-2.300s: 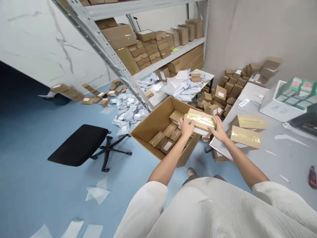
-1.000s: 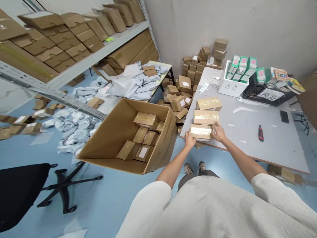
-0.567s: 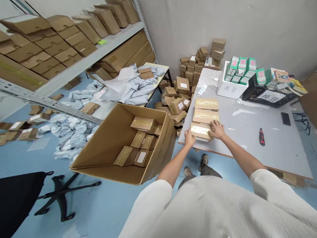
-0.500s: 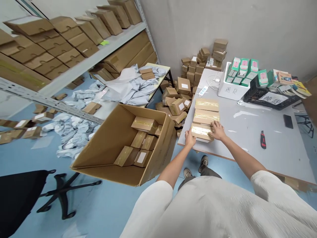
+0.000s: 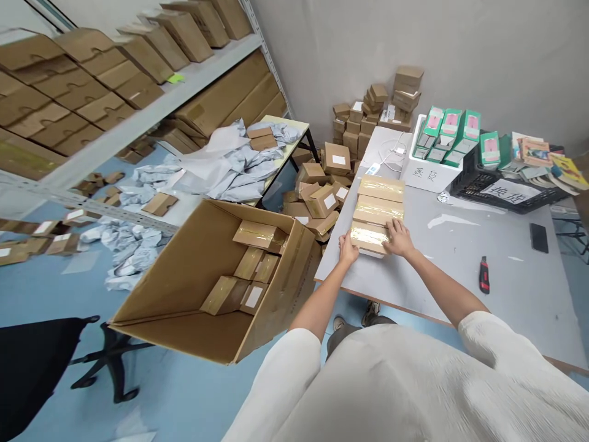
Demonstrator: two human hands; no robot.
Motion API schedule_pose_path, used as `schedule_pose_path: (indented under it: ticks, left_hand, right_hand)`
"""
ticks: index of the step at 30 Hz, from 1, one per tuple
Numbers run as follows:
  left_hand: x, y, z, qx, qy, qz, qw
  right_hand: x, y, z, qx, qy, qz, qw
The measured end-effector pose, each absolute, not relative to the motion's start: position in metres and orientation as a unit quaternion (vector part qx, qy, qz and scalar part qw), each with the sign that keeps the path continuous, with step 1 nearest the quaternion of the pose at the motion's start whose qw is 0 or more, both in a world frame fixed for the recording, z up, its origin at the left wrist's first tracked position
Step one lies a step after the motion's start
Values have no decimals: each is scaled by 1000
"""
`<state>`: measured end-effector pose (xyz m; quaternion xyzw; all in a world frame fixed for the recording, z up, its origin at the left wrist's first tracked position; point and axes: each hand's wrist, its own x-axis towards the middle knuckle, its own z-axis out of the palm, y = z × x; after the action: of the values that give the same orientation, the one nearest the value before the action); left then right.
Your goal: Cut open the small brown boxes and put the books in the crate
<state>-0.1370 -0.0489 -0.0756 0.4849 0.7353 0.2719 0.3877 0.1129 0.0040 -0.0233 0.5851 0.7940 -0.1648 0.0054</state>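
Three taped brown cartons lie in a row on the grey table [image 5: 442,264], near its left edge. The nearest carton [image 5: 369,237] is between my hands. My left hand [image 5: 348,250] grips its left end, fingers closed against the side. My right hand [image 5: 399,238] holds its right end, fingertips on the top and edge. Beyond it, the middle carton [image 5: 378,210] and the far carton [image 5: 381,188] lie close together, untouched. Left of the table stands a large open carton [image 5: 301,270] with several taped boxes inside, one with a white label.
A red and black cutter [image 5: 484,275] and a phone [image 5: 538,238] lie at the right. Behind are a white box [image 5: 427,174] of green packages and a black crate [image 5: 510,191] with books. Piled boxes [image 5: 322,199], a shelf [image 5: 156,107] and a black chair [image 5: 41,368] surround the table.
The view has shifted slightly, moving the large carton and table leftward in the picture. Both hands remain on the nearest carton, with little visible change in their hold.
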Motion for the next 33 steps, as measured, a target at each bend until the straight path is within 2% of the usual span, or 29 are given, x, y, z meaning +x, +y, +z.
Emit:
schedule_pose_path:
  ticks: [9,14,16,20,24,33]
  left_hand:
    - [-139,-22,-75,506,735,246,378]
    - [-144,-14,-72,529,726,228,375]
    - [-147,-14,-70,542,719,223,375]
    - [-153,-20,-64,570,684,226,395]
    - [-163,-36,-60,583,666,220,410]
    - [-220,-63,-44,595,700,192,344]
  right_hand:
    - [107,15,-20,606,780,-155,-7]
    - [100,-19,-19,598,790,-115,-70]
    - [97,-37,-23,614,777,-117,-71]
    - [93,-61,-36,657,736,-154,-53]
    - [86,-72,-45,653,729,-194,-68]
    - [37,-94,-44,621,753,-199,-80]
